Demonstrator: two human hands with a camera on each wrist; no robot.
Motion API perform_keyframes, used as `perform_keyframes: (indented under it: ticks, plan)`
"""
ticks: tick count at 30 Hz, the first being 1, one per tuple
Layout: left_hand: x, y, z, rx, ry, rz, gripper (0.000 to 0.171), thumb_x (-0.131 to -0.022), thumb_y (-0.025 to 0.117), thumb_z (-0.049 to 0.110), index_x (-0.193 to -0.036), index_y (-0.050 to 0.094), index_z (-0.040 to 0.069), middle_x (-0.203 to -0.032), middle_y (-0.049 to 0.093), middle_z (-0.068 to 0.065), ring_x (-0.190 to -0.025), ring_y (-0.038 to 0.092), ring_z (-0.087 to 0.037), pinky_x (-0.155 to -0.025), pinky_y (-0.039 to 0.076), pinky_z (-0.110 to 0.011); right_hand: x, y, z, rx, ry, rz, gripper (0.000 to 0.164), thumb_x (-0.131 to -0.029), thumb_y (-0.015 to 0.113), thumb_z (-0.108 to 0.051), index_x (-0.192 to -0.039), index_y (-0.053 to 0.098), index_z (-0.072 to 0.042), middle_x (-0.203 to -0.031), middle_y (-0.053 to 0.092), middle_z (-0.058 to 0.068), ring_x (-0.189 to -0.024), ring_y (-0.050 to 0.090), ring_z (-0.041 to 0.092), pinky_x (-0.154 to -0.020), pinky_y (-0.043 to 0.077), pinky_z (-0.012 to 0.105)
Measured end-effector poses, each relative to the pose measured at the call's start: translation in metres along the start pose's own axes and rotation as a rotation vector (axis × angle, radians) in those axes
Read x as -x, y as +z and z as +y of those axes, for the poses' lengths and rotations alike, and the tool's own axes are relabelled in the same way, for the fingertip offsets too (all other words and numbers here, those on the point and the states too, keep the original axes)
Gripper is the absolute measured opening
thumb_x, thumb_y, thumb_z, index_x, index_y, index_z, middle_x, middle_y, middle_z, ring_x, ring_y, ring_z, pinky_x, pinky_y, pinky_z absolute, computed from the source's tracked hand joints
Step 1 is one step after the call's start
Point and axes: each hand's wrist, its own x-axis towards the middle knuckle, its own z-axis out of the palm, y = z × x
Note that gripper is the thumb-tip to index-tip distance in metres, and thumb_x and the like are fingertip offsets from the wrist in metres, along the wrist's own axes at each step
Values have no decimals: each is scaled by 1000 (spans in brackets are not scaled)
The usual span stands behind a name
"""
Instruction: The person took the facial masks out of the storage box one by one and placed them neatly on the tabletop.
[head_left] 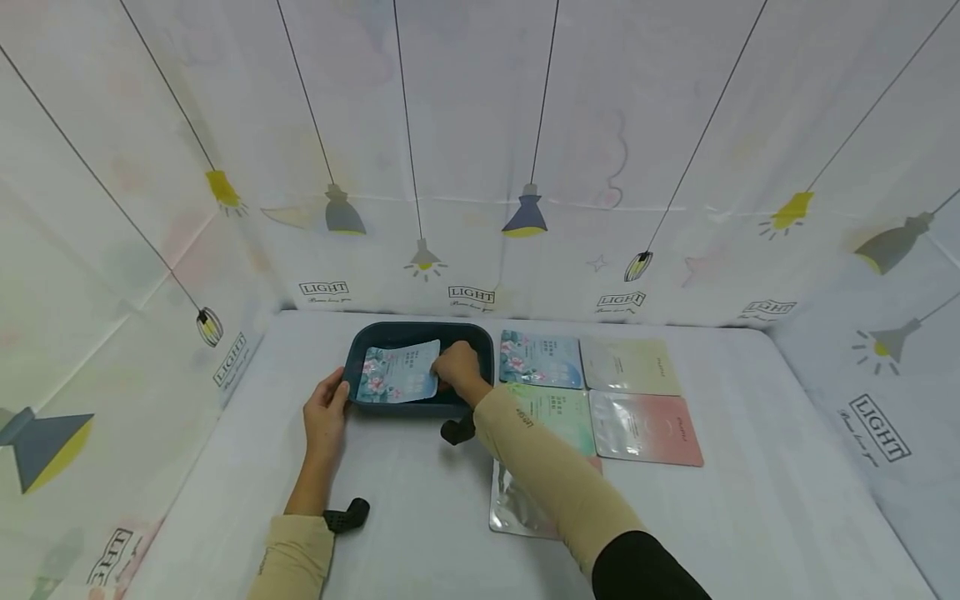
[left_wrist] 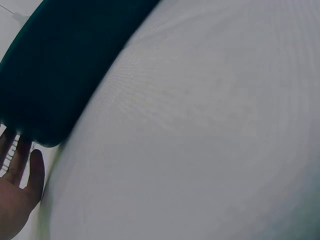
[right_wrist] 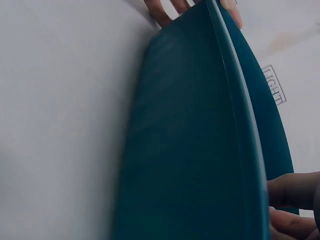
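A dark teal tray (head_left: 416, 410) stands near the back of the table. Inside it lies a flat blue sachet (head_left: 401, 372) with a floral print, like a sheet mask packet, slightly raised at its right side. My right hand (head_left: 459, 367) reaches over the tray's front rim and pinches the sachet's right edge; in the right wrist view its fingers (right_wrist: 290, 190) show just past the rim. My left hand (head_left: 327, 408) rests against the tray's left end. Its fingers (left_wrist: 20, 157) look fairly straight against the end wall in the left wrist view.
Right of the tray lie a second blue floral sachet (head_left: 542, 360), a pale yellow one (head_left: 632, 367), a green one (head_left: 551, 408) and a pink one (head_left: 647, 428). A silvery sachet (head_left: 517, 508) is partly under my right forearm. A printed curtain (head_left: 465, 150) hangs behind the table.
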Motion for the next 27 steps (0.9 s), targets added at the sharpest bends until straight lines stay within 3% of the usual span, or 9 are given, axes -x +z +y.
perform_keyframes:
  ticks: [4, 7, 13, 23, 27]
  plan:
    - [-1, 0, -1, 19, 9, -1, 42, -103, 50, 25, -142, 49, 10, -146, 50, -8, -133, 48, -21, -90, 46, -5, 1, 1, -1, -30, 4, 7, 5, -83, 68, 3, -79, 70, 4, -90, 72, 16, -68, 71, 22, -52, 57, 26]
    - [-3, 0, -2, 31, 7, 3, 41, -102, 51, 23, -141, 50, 9, -145, 51, -9, -132, 49, -21, -87, 47, -4, 1, 1, 0, -53, -5, 10, 5, -83, 68, 3, -85, 72, 5, -96, 72, 16, -65, 70, 20, -50, 56, 25]
    - [-3, -1, -2, 23, 8, 7, 42, -102, 50, 23, -142, 49, 9, -145, 50, -11, -131, 48, -22, -84, 46, -2, -1, -5, 2, -142, -34, -6, 9, -82, 68, 2, -89, 75, 4, -96, 73, 17, -52, 61, 15, -49, 54, 25]
    - [0, -1, 0, 12, 0, 5, 42, -103, 50, 24, -142, 49, 10, -145, 52, -8, -131, 50, -21, -85, 47, -2, 4, -21, 3, -211, -21, -54, 12, -84, 68, 1, -95, 71, 5, -96, 71, 16, -55, 60, 13, -55, 56, 24]
    - [2, -1, 2, 20, 5, -8, 43, -103, 50, 25, -143, 48, 11, -146, 51, -8, -133, 49, -21, -87, 46, -3, 9, -28, -1, -235, -32, -64, 15, -84, 67, 2, -97, 71, 7, -98, 71, 18, -57, 61, 14, -65, 61, 34]
